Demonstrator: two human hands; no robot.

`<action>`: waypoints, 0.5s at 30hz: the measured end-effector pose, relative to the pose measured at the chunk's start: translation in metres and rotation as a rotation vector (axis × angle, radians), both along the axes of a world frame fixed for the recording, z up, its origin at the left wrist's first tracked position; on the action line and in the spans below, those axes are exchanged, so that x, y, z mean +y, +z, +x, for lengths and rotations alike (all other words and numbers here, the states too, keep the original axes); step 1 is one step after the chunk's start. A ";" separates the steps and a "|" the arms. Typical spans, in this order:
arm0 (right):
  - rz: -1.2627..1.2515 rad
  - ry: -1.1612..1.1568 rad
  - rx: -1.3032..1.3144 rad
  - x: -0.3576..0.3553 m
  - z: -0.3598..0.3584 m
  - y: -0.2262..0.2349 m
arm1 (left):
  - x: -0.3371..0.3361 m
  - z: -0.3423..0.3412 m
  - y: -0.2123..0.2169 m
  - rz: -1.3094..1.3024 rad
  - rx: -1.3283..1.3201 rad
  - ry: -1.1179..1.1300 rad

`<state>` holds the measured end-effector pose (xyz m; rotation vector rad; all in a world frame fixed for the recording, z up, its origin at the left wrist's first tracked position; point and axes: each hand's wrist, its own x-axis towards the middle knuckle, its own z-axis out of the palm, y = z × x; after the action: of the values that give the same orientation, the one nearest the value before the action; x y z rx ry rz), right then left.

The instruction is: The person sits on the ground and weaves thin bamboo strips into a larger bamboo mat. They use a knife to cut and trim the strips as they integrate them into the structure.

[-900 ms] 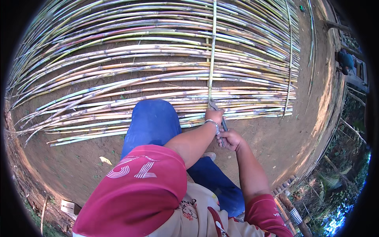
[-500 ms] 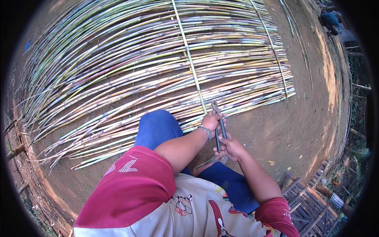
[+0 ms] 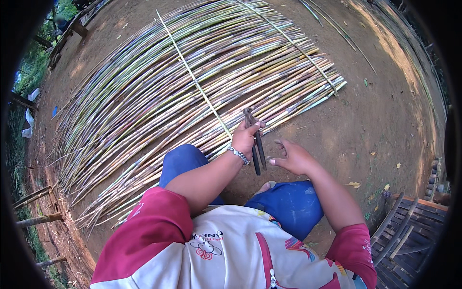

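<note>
Left hand (image 3: 244, 139) in a firm grip, right hand (image 3: 295, 158) apart, fingers (image 3: 287, 147) loosely half-curled.

Dirt yard (image 3: 385, 130) in patchy sunlight (image 3: 402, 55)

Dry leaves (image 3: 354, 185) dot the brown ground, and a bright, sunlit strip curves along the right. A slatted wooden platform (image 3: 416, 236) stands at lower right. Green plants (image 3: 29, 74), white bundles (image 3: 28, 124) and rough logs (image 3: 39, 220) line the left edge.

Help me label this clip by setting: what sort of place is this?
Probably a rural outdoor work yard: there's bare dirt underfoot, rows of long canes laid out across it, and greenery along the left edge.
</note>
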<state>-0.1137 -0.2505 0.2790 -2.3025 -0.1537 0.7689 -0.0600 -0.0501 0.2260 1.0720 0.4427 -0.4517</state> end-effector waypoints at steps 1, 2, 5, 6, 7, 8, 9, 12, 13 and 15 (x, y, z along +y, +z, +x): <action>0.048 0.009 0.054 -0.005 0.002 -0.006 | 0.003 -0.011 -0.014 0.042 0.004 -0.010; 0.097 0.022 0.108 -0.008 0.006 -0.011 | 0.008 -0.022 -0.029 0.086 0.009 -0.017; 0.026 0.153 0.183 -0.017 0.031 -0.024 | 0.037 -0.058 -0.060 0.215 0.079 -0.037; -0.042 0.194 0.176 -0.013 0.043 -0.027 | 0.050 -0.069 -0.071 0.284 0.071 -0.044; -0.143 0.234 0.135 -0.012 0.057 -0.027 | 0.059 -0.079 -0.073 0.323 0.099 -0.058; -0.203 0.267 0.102 -0.011 0.067 -0.042 | 0.070 -0.088 -0.073 0.365 0.128 -0.071; -0.264 0.296 0.063 -0.012 0.078 -0.068 | 0.078 -0.093 -0.072 0.406 0.151 -0.086; -0.383 0.441 0.015 0.017 0.106 -0.113 | 0.103 -0.116 -0.060 0.430 0.158 -0.028; -0.416 0.498 0.004 0.030 0.116 -0.124 | 0.115 -0.123 -0.059 0.414 0.174 -0.039; -0.424 0.552 -0.039 0.058 0.133 -0.145 | 0.126 -0.140 -0.048 0.368 0.224 0.104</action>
<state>0.0192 -0.1929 0.1343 -2.7113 -0.7283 1.1130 -0.1995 0.0762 0.1783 1.3506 0.7990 -0.4083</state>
